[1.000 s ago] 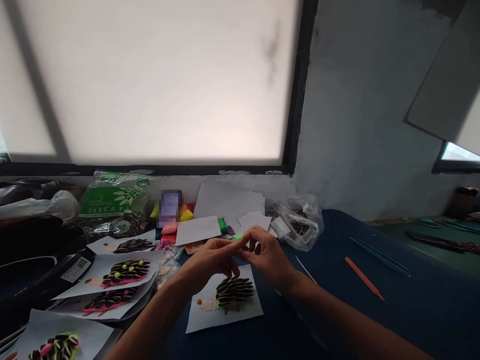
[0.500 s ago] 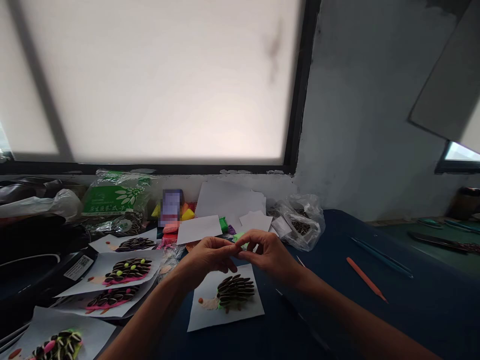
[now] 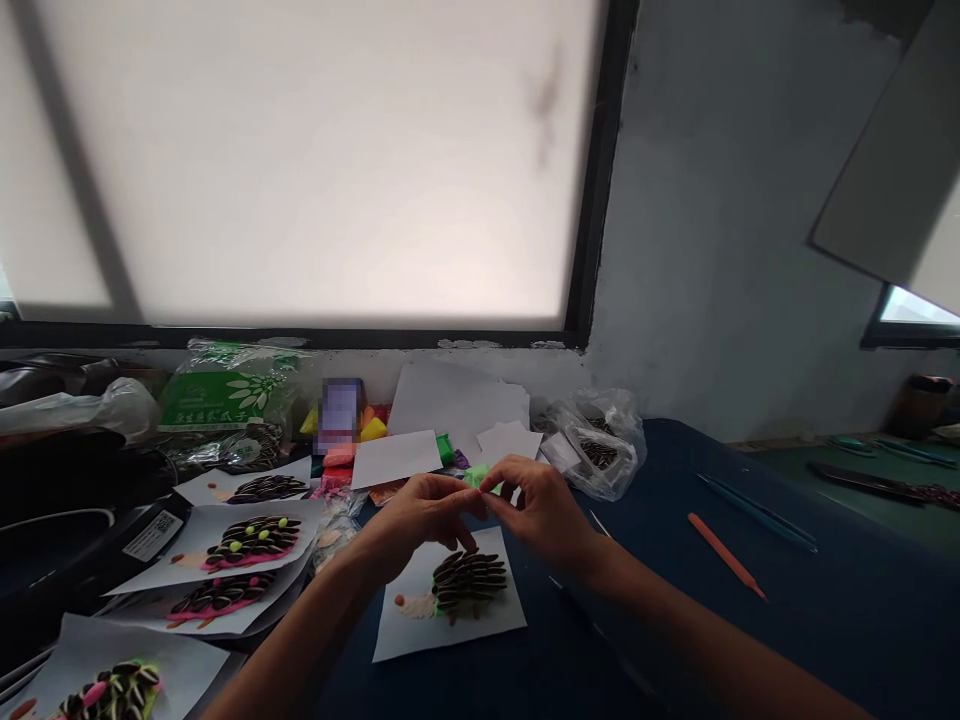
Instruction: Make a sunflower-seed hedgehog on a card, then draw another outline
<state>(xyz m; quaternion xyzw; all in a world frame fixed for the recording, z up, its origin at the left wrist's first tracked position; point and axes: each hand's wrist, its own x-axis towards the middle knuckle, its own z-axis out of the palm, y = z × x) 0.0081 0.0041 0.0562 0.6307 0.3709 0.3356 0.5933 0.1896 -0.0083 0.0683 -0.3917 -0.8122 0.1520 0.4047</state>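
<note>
My left hand (image 3: 424, 515) and my right hand (image 3: 536, 510) meet over the table, thumbs and forefingers pinched together fingertip to fingertip. Whatever sits between them is too small to make out. Just below lies a white card (image 3: 405, 640) bearing a hedgehog figure (image 3: 469, 583). Its back is rows of striped sunflower seeds, with a pale clay face and an orange-brown nose. A bit of light green clay (image 3: 477, 477) shows behind my fingertips.
Finished-looking hedgehog cards (image 3: 251, 540) overlap at left, near a green seed bag (image 3: 225, 395). Blank paper (image 3: 457, 405), coloured clay packs (image 3: 341, 460) and a clear bag of seeds (image 3: 600, 450) line the wall. An orange clay tool (image 3: 726, 555) and blue tweezers (image 3: 757, 512) lie at right.
Both hands have shifted very slightly to the right, with their fingertips still together. The hedgehog card stays in place; the whole view has moved a little.
</note>
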